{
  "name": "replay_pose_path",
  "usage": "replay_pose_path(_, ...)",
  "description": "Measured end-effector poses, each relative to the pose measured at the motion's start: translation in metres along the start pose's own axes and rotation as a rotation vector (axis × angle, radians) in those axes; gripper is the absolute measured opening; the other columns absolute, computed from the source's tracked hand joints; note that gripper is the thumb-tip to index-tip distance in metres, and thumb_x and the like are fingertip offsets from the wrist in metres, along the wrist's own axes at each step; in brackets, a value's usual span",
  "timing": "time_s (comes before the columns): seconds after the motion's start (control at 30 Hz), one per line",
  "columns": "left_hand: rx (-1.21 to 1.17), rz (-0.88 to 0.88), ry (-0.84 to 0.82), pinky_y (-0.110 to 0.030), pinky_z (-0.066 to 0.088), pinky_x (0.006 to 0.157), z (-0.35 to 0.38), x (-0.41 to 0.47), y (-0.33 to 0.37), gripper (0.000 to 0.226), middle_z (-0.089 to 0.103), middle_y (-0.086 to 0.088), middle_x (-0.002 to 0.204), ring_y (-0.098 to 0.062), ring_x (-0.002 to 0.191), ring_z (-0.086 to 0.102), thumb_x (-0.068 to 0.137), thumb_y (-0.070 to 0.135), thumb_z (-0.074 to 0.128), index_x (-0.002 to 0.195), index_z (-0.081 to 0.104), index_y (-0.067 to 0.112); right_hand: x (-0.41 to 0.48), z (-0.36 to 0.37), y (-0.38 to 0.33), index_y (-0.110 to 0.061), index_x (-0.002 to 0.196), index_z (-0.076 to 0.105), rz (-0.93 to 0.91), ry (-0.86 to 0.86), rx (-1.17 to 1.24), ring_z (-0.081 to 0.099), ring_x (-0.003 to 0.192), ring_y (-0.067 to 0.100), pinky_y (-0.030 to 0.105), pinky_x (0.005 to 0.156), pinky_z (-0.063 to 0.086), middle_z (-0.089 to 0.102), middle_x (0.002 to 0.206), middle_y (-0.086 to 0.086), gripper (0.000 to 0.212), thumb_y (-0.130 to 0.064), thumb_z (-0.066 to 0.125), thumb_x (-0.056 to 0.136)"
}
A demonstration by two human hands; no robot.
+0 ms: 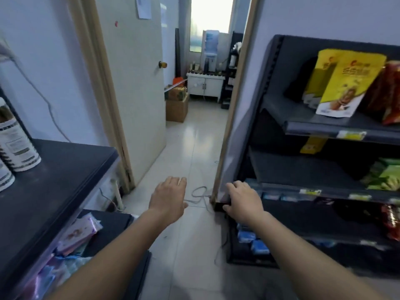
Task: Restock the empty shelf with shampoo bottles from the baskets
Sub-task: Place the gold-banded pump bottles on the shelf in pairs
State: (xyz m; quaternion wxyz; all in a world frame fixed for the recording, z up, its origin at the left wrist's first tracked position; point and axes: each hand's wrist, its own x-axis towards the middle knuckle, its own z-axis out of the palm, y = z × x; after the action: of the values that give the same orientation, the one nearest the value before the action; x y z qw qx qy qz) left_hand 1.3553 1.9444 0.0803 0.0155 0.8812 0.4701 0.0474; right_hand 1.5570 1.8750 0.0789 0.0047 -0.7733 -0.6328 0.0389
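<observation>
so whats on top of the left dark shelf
Two white bottles stand on the dark shelf, at its left end; the frame edge hides anything beyond them.

A small shop: dark racks [324,126] with price tags [351,134] hold snack bags [344,83] (a back room [203,83] shows through the open door [138,83]).

Two white shampoo bottles [18,146] with dark banded labels stand upright, side by side, on a dark counter [65,180]. They are well to the left of and above the left hand [171,200], which holds nothing. The dark shelf unit [303,169] rises just beside the right hand [244,202], and contact between them cannot be judged. The end of its middle tier nearest that hand is bare.
</observation>
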Motion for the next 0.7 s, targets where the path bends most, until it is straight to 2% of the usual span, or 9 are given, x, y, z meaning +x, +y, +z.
replay_pose_path(0.23, -0.044, 0.238, -0.041, -0.035, 0.038, 0.104, 0.010, 0.004, 0.084, 0.060, 0.046, -0.005, 0.137, -0.025, 0.130, 0.039, 0.090, 0.036, 0.061, 0.139, 0.035, 0.013, -0.095, 0.007, 0.073, -0.017, 0.132, 0.043, 0.312, -0.078, -0.031, 0.045, 0.123, 0.028, 0.038, 0.096, 0.041, 0.048, 0.132, 0.007, 0.053, -0.043, 0.062, 0.090)
replay_pose_path(0.4, -0.058, 0.431, -0.067, -0.036, 0.037, 0.102, 0.024, 0.001, 0.164, 0.065, 0.045, -0.005, 0.138, -0.023, 0.131, 0.037, 0.090, 0.036, 0.061, 0.143, 0.031, 0.014, -0.163, 0.015, 0.128, -0.017, 0.142, 0.037, 0.513, -0.116, -0.005, 0.040, 0.132, 0.030, 0.041, 0.104, 0.039, 0.043, 0.141, 0.009, 0.060, -0.043, 0.059, 0.092)
replay_pose_path(0.57, -0.059, 0.620, -0.111, -0.035, 0.031, 0.110, 0.045, -0.010, 0.248, 0.074, 0.039, -0.007, 0.147, -0.024, 0.138, 0.031, 0.093, 0.037, 0.057, 0.151, 0.020, 0.011, -0.236, 0.030, 0.178, -0.015, 0.142, 0.037, 0.675, -0.140, 0.043, 0.040, 0.133, 0.030, 0.041, 0.105, 0.041, 0.045, 0.140, 0.009, 0.064, -0.044, 0.060, 0.091)
replay_pose_path(0.7, -0.084, 0.723, -0.177, -0.036, 0.030, 0.113, 0.062, -0.024, 0.314, 0.072, 0.037, -0.007, 0.148, -0.025, 0.139, 0.030, 0.094, 0.036, 0.056, 0.151, 0.020, 0.011, -0.290, 0.044, 0.212, -0.015, 0.143, 0.038, 0.783, -0.176, 0.070, 0.040, 0.133, 0.029, 0.040, 0.106, 0.039, 0.044, 0.144, 0.010, 0.062, -0.043, 0.059, 0.091)
